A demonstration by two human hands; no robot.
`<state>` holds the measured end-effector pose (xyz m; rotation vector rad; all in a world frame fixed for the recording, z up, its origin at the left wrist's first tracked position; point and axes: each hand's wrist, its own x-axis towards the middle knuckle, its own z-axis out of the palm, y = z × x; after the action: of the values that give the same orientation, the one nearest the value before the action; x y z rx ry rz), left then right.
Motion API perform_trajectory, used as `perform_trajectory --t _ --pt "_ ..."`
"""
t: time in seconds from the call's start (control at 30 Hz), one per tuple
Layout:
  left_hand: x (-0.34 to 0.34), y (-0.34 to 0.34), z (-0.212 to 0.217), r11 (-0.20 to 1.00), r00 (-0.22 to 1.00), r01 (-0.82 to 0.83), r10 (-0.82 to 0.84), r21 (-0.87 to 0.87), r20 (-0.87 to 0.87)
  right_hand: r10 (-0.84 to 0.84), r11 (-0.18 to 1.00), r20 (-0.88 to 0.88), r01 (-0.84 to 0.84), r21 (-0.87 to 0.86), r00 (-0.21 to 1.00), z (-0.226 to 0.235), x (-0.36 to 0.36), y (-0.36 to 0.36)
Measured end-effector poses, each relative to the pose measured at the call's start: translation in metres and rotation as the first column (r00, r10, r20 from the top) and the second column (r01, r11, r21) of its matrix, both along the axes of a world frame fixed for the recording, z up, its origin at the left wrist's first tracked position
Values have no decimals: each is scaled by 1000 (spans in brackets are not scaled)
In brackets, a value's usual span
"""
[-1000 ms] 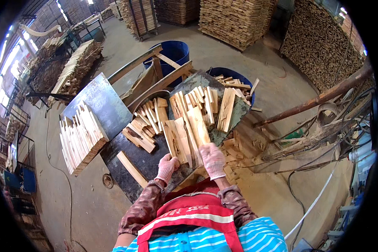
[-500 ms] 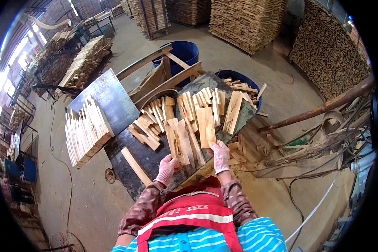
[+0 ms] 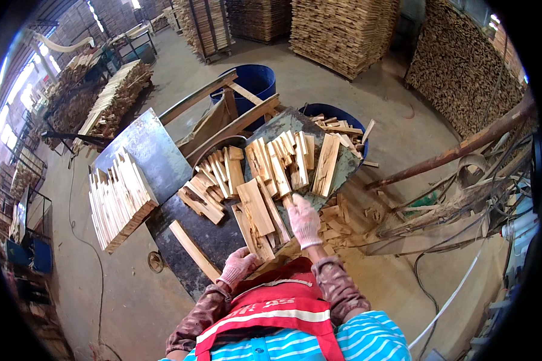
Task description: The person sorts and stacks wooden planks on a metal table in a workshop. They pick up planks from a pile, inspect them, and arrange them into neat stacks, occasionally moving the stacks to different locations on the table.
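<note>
- Two gloved hands work at a dark metal surface (image 3: 214, 237) strewn with short wooden offcuts.
- Right hand (image 3: 304, 221), at about 1 o'clock from the person's red apron (image 3: 283, 304), lies with fingers curled on the near end of a narrow wood strip (image 3: 281, 191); whether it truly grips the strip cannot be told.
- Left hand (image 3: 238, 266), at 11 o'clock from the apron, rests half closed at the near edge of the surface, touching the low end of a pile of flat wood pieces (image 3: 256, 219); no firm grip shows.
- One long single slat (image 3: 194, 251) lies alone at 9 o'clock from the left hand.
- Further offcuts (image 3: 283, 159) spread at 12 o'clock from the hands, fanned across the surface.
- Neatly stacked sticks (image 3: 119, 201) sit on a grey metal sheet (image 3: 156, 150) at 10 o'clock.
- Two blue drums stand beyond the surface: one (image 3: 256, 78) at 12 o'clock, another (image 3: 343, 117), holding scrap wood, at 1 o'clock.
- Tall stacks of timber (image 3: 343, 30) line the concrete floor at the far side.
</note>
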<state>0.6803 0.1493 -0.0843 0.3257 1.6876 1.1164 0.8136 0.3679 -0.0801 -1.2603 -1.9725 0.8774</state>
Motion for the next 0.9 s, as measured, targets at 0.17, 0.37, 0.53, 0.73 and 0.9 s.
perform_trajectory --t 0.17,0.37,0.53,0.73,0.9 --pt "-10 -6 1 999 970 -6 -6 -50 -245 -93 994 380 107 -16 920 16 -41 47" --pt "-10 4 34 974 979 -145 166 173 -115 -49 960 -8 45 -275 999 34 -43 60" --pt "-14 29 55 967 992 -115 101 227 71 -181 844 -425 -81 -529 887 20 -3 0" --pt "-23 37 34 906 907 -241 83 347 413 291 947 -226 -314 -73 930 20 -15 -79" --pt "-27 15 27 899 914 -303 179 318 364 138 985 33 -133 -110 990 20 -40 -5"
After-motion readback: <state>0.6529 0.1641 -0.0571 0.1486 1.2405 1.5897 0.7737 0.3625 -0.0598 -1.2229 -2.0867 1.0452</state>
